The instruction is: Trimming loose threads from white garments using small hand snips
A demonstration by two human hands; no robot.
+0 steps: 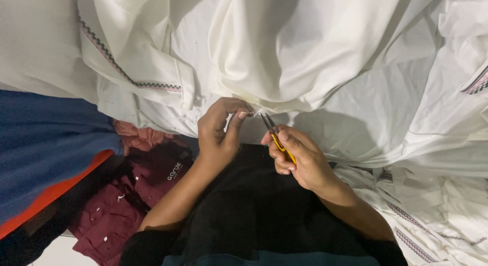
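Black lap cloth (254, 210) hides wrists; right hand (300, 161) covers yellow snips (277, 139).

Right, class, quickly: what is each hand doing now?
Left hand: closed, pinching the white garment.
Right hand: closed, holding yellow thread snips.

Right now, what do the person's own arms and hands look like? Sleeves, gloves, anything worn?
Both forearms are bare. Left hand and right hand: no gloves, rings, watch or bands visible. Dark sleeve edges show only near the elbows, at the frame bottom.
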